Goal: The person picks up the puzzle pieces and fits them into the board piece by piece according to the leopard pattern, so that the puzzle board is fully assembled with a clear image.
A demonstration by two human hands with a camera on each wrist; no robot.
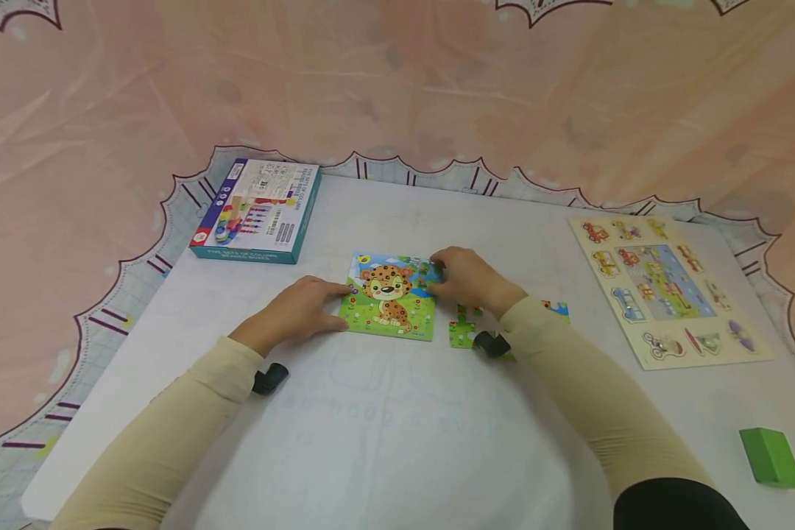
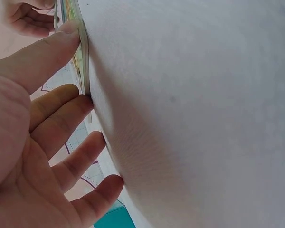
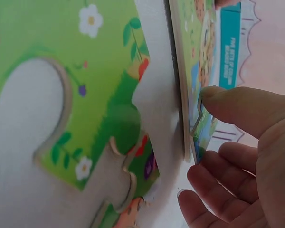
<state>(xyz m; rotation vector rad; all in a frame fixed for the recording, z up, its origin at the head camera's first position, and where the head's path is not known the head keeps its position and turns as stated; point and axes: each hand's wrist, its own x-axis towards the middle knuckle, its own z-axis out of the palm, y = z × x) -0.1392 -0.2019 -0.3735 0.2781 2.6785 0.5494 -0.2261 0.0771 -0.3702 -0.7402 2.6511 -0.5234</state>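
A square puzzle board [image 1: 389, 298] with a cartoon leopard on green lies on the white table. My left hand [image 1: 294, 313] rests at the board's left edge; in the left wrist view its thumb touches the rim [image 2: 85, 59], and the fingers of the left hand [image 2: 52, 137] are spread beside it. At the board's upper right corner my right hand [image 1: 473, 280] pinches a blue and green puzzle piece [image 1: 428, 271] between thumb and fingers. From the right wrist view, the right hand [image 3: 242, 156] has the piece [image 3: 204, 126] slightly tilted over the board.
Loose green puzzle pieces [image 1: 461, 335] lie right of the board, partly hidden by the right forearm. A boxed set [image 1: 255, 210] sits at the back left. To the right are a cream picture board [image 1: 669, 294] and a green block [image 1: 771, 458].
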